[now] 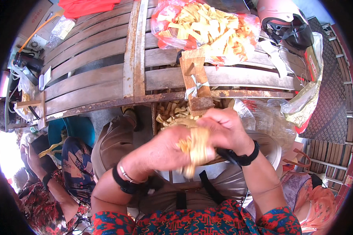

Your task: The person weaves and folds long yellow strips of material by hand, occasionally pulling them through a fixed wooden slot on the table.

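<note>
In front of my lap, a bundle of flat, pale yellow strips (199, 145), like dried leaf or straw, is caught between my hands and blurred by motion. My left hand (166, 147) wraps around its left side. Above and to the right, my right hand (225, 127) pinches the same strips with thumb and fingers. Under the right hand lies a dark, elongated object (228, 156) whose kind I cannot make out. Just beyond my hands, a wooden board (195, 80) with a peg is tied by a pale strip at the table edge.
A box of folded yellow pieces (170, 111) sits below the slatted table (94, 80). On the table are a red-and-clear plastic bag (162, 23) heaped with strips and a pink helmet (278, 13). At left, another person's hand (33, 156) is near a teal tub (80, 129).
</note>
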Tool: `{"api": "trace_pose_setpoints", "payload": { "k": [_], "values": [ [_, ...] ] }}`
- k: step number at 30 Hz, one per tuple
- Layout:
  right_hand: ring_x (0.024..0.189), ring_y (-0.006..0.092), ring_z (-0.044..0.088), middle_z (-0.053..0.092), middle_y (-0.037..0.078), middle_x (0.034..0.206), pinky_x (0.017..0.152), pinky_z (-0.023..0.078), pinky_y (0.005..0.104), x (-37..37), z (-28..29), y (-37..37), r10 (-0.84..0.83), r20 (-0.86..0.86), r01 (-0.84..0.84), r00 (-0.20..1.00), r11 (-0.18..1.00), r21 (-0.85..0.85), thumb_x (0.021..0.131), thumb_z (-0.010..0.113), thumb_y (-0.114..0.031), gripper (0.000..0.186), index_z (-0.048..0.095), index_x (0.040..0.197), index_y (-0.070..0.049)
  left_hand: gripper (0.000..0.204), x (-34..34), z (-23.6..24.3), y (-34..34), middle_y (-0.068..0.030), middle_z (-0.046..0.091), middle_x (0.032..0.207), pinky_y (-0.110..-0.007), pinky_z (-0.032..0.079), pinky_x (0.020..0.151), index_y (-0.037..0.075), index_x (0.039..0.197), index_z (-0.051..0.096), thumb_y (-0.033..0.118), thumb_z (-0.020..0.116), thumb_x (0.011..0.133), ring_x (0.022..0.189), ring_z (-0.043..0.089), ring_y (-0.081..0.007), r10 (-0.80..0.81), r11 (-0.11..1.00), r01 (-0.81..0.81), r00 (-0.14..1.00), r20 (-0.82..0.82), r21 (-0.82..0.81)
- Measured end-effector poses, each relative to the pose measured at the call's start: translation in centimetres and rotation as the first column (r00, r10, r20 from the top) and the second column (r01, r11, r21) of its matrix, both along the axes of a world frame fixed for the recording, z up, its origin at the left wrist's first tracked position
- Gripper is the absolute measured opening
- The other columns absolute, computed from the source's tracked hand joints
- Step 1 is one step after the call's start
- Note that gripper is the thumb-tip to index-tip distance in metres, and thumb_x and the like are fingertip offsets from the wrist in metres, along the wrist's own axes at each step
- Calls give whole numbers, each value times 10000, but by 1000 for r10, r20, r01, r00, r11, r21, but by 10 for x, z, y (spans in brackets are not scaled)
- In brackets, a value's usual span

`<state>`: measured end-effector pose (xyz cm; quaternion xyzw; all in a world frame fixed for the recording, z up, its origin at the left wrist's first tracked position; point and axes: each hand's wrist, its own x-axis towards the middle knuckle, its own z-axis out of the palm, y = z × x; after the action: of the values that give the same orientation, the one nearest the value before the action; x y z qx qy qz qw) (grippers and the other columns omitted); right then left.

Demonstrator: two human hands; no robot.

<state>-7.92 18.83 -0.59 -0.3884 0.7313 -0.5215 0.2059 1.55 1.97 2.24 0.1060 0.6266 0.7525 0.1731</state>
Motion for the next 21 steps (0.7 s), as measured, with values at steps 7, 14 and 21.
{"api": "trace_pose_setpoints", "payload": {
  "k": [7, 14, 21],
  "values": [
    [550, 14, 475, 522, -53, 666, 421, 332, 149, 16, -16, -9, 86, 994, -38, 71, 996, -84, 835, 600, -25, 144, 660, 966, -26, 263, -8, -32, -11, -42, 629, 916, -345, 486, 654, 146, 932, 692, 256, 730, 696, 805, 627, -234, -6, 522, -637, 663, -749, -567],
    [639, 149, 612, 639, 37, 732, 534, 471, 261, 20, -2, -14, -208, 655, 295, 727, 955, -25, 848, 671, -277, 255, 641, 887, -27, 213, -8, -49, -6, -97, 617, 1108, -399, 446, 843, 74, 905, 681, 150, 678, 706, 990, 597, -287, 300, 527, -659, 735, -607, -537],
    [525, 284, 553, 530, 134, 589, 495, 424, 364, 18, -22, -2, -75, 27, 67, 997, 974, 216, 893, 578, -331, 336, 583, 763, -22, 143, -7, -43, -5, -145, 605, 1119, -376, 434, 868, 34, 788, 629, -32, 630, 661, 1055, 573, -288, 83, 620, -528, 780, -621, -581]
  ]
}}
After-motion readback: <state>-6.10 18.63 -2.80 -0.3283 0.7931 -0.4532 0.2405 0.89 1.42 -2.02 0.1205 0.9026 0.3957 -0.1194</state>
